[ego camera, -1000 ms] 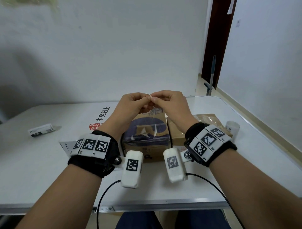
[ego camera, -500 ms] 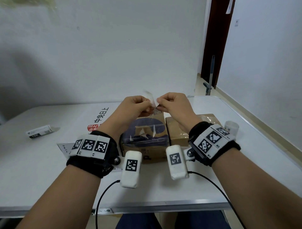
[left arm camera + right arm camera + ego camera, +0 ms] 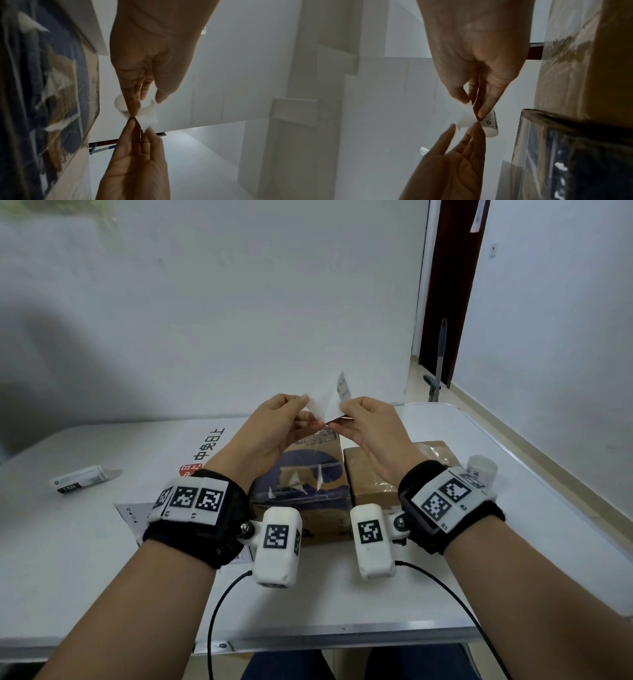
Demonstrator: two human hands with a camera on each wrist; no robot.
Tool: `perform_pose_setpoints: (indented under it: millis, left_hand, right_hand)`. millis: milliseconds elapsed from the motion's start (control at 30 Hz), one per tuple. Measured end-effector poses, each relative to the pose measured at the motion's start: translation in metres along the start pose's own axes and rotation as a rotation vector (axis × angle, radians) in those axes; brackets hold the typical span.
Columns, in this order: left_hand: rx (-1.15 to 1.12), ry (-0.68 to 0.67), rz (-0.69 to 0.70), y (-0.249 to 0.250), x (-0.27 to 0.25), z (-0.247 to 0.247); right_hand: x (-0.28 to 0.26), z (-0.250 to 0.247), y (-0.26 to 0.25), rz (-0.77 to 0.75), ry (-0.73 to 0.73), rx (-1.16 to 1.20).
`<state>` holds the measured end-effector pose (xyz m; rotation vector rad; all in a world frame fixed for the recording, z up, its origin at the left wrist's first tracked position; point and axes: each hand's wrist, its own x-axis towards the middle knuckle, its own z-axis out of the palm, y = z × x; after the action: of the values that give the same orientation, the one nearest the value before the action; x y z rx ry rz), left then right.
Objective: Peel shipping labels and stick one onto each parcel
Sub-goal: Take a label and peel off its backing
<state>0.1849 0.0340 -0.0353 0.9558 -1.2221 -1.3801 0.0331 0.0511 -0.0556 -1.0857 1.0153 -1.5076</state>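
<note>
White walls close in behind a white table with a metal front edge and red and black printed characters on its top; a dark brown door stands at the right rear, a grey upright pole just before it.

On the table, side by side and touching, sit two parcels: a brown cardboard box with a dark blue printed top under clear tape and, to its right, a plain brown cardboard box wrapped in clear tape. A white printed sheet lies flat left of the blue-topped box, partly under the left wrist. Well off to the left rests a small white and black carton. A small white cylindrical roll stands near the right table edge, just behind the right wrist band.

Both hands are raised above the far end of the parcels. The left hand pinches a thin white backing sheet between thumb and forefinger, its other fingers lying loosely extended. The right hand pinches a white shipping label with black print between thumb and fingertips, the remaining fingers close together. Label and backing form a V, joined at the lower point between the two hands and apart at the top.
</note>
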Motion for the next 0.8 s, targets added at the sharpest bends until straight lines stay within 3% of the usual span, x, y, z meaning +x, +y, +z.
perform_pose_setpoints:
  millis: [200,367,467,567,667,800]
  left_hand:
    - [0.446,0.016,0.148,-0.002,0.006,0.006]
    - [0.273,0.078,0.14,-0.002,0.008,0.008]
    - [0.4,0.063,0.235,-0.003,0.007,0.014]
    - [0.604,0.013,0.282,-0.001,0.003,0.022]
    - [0.666,-0.032,0.266,-0.001,0.002,0.029]
    - [0.436,-0.082,0.127,0.002,0.005,0.029]
  right_hand:
    - [-0.004,0.002,-0.003,-0.021,-0.032,-0.052]
    - [-0.003,-0.001,-0.005,0.011,-0.037,0.024]
    - [-0.006,-0.002,-0.01,0.063,-0.081,0.122]
    - [-0.002,-0.003,-0.014,0.082,-0.036,0.043]
    - [0.004,-0.003,-0.008,0.092,0.036,-0.082]
    - [0.004,-0.007,-0.001,0.022,0.081,-0.089]
